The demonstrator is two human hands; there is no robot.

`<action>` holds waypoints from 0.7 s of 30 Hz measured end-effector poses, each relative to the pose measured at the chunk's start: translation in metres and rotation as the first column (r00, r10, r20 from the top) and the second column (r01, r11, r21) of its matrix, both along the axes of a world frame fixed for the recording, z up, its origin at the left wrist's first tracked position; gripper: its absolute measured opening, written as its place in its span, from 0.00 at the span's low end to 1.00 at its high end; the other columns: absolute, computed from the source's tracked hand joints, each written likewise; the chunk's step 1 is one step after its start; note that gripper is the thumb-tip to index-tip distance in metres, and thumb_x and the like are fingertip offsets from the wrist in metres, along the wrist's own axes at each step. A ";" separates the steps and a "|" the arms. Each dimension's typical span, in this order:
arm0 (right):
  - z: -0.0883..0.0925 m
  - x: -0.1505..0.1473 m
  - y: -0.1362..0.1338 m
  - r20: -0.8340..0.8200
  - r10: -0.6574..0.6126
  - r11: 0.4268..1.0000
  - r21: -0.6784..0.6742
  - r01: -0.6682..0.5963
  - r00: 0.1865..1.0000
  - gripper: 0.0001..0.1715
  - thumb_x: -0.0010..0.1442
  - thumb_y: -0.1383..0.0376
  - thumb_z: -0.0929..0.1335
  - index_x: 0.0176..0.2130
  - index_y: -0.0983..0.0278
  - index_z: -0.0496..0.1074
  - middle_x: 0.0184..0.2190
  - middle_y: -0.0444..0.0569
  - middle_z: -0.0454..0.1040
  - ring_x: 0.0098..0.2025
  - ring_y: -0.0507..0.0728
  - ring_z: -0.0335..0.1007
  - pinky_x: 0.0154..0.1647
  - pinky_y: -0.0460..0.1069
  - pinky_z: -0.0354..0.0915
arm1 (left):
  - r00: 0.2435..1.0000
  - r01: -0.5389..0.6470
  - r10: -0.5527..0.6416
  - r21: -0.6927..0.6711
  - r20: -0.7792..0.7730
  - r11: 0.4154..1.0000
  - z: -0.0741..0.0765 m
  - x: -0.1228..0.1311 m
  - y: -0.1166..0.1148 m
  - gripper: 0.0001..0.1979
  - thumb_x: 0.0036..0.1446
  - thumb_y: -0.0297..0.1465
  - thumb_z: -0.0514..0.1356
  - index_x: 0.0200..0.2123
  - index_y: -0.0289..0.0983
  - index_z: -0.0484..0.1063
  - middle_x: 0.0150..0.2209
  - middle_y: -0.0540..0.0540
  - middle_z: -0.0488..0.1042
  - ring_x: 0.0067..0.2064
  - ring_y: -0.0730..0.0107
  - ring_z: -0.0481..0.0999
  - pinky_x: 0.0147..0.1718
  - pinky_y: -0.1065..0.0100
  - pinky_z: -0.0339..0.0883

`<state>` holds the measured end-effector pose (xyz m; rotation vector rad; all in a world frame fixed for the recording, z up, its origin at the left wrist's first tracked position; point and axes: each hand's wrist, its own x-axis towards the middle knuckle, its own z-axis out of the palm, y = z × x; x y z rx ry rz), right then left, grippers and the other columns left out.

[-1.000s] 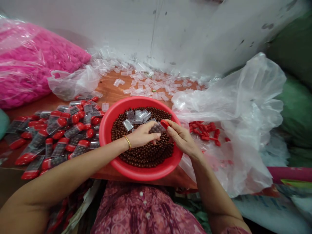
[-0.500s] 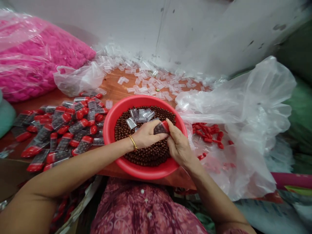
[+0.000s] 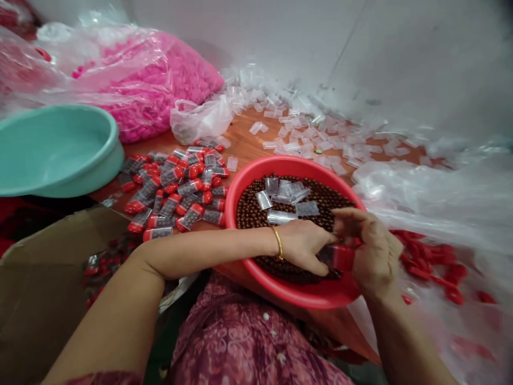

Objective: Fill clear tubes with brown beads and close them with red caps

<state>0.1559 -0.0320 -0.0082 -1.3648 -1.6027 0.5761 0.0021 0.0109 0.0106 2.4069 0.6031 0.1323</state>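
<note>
Over the right part of a red plastic bowl (image 3: 295, 163) filled with small brown beads (image 3: 250, 203), my two hands meet. My left hand (image 3: 306, 245), with a gold bangle at the wrist, is closed around the clear end of a small clear plastic case (image 3: 327, 256) holding dark beads. My right hand (image 3: 374, 251) is curled round the case's red end (image 3: 343, 258); some of its fingers are blurred. Several empty clear plastic sleeves (image 3: 306, 208) lie on the beads.
Left of the bowl lies a pile of bead-filled cases with red ends (image 3: 170, 203). Behind stand a teal basin (image 3: 100, 174) and a bag of pink pieces (image 3: 160, 80). Loose clear sleeves (image 3: 296, 131) cover the table's back. Red caps (image 3: 433, 262) lie right, by plastic sheeting (image 3: 412, 182). A cardboard box (image 3: 48, 256) is lower left.
The view has turned left, showing the teal basin and the box. Both hands have gone lower toward the bowl's near right side, the case now tipped with its red end toward my right hand.
</note>
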 end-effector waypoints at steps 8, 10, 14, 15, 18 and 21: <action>-0.005 -0.025 0.006 -0.157 0.097 0.958 -0.254 -0.135 0.983 0.32 0.63 0.46 0.53 0.59 0.56 0.61 0.51 0.49 0.70 0.54 0.58 0.65 0.58 0.56 0.59 | 0.998 0.068 -0.070 0.265 -0.003 0.962 -0.009 -0.006 -0.007 0.15 0.53 0.34 0.58 0.41 0.31 0.71 0.32 0.40 0.77 0.33 0.61 0.75 0.27 0.65 0.63; -0.011 -0.024 0.006 -0.130 0.121 0.955 -0.254 -0.151 0.984 0.33 0.63 0.46 0.54 0.59 0.57 0.61 0.50 0.49 0.70 0.53 0.58 0.65 0.58 0.57 0.58 | 0.996 0.085 -0.086 0.308 -0.009 0.948 -0.011 -0.006 -0.006 0.13 0.53 0.31 0.58 0.40 0.31 0.72 0.32 0.40 0.77 0.34 0.61 0.75 0.29 0.64 0.64; -0.016 -0.026 0.015 -0.187 0.113 0.959 -0.236 -0.156 0.976 0.35 0.63 0.46 0.48 0.56 0.58 0.64 0.47 0.51 0.72 0.50 0.58 0.69 0.52 0.56 0.64 | 0.999 0.045 -0.040 0.279 -0.027 0.959 -0.014 -0.003 -0.004 0.12 0.52 0.33 0.59 0.39 0.33 0.72 0.33 0.39 0.77 0.34 0.59 0.75 0.28 0.64 0.64; -0.014 -0.026 0.019 -0.240 0.093 0.971 -0.191 -0.141 0.966 0.37 0.63 0.46 0.45 0.54 0.58 0.65 0.46 0.52 0.72 0.49 0.59 0.70 0.50 0.56 0.66 | 1.000 -0.002 0.004 0.252 -0.010 0.968 -0.013 -0.003 -0.003 0.13 0.51 0.34 0.59 0.40 0.34 0.71 0.33 0.39 0.77 0.34 0.59 0.75 0.27 0.64 0.63; -0.006 -0.024 0.025 -0.425 0.022 0.998 -0.042 -0.043 0.905 0.40 0.62 0.47 0.42 0.48 0.60 0.69 0.43 0.54 0.73 0.43 0.59 0.72 0.46 0.57 0.67 | 0.975 -0.218 0.205 0.168 0.091 0.962 -0.003 -0.009 -0.002 0.15 0.53 0.39 0.59 0.40 0.37 0.70 0.32 0.43 0.76 0.33 0.62 0.75 0.27 0.66 0.62; -0.002 -0.009 0.019 -0.417 -0.087 0.994 0.030 0.109 0.905 0.30 0.63 0.50 0.52 0.40 0.61 0.73 0.36 0.53 0.74 0.37 0.59 0.72 0.42 0.57 0.68 | 0.879 -0.476 0.461 0.173 0.122 0.862 0.017 -0.041 0.004 0.18 0.56 0.44 0.55 0.42 0.37 0.69 0.33 0.45 0.76 0.34 0.65 0.74 0.32 0.67 0.63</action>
